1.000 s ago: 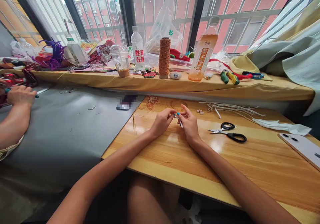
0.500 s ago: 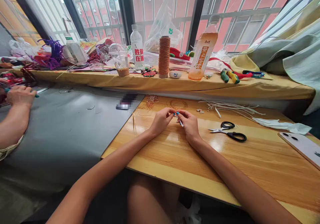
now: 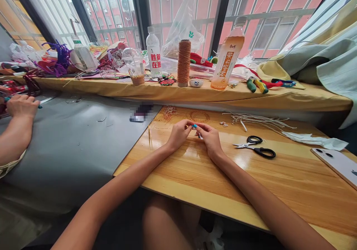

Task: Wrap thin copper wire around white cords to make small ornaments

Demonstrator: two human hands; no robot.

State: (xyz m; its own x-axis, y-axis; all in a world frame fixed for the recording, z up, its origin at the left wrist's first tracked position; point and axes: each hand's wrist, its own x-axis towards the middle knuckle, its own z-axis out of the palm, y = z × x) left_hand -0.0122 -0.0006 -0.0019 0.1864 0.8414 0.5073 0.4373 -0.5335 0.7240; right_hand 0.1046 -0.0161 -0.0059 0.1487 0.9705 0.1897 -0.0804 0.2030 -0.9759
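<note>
Above the wooden board my left hand (image 3: 179, 134) and my right hand (image 3: 211, 138) meet at the fingertips, both closed in a pinch. A short white cord (image 3: 200, 136) pokes out below my right thumb and fingers. Bright blue shows at the thumb tips. What lies between my left fingers is too small and covered to make out. Just beyond the hands lies a loop of thin orange-brown thread (image 3: 199, 116). Small white knotted pieces (image 3: 223, 124) rest to its right, and a bundle of white cords (image 3: 259, 120) lies further right.
Black-handled scissors (image 3: 255, 147) lie open right of my hands, with a phone (image 3: 336, 164) beyond. Thread scraps (image 3: 169, 113) sit at the board's far left. A thread spool (image 3: 183, 62) and a tea bottle (image 3: 228, 55) stand on the ledge. Another person's hand (image 3: 22, 107) is at left.
My fingertips have shifted slightly, and less of the white cord shows below my right hand. Both arms stay nearly in place.
</note>
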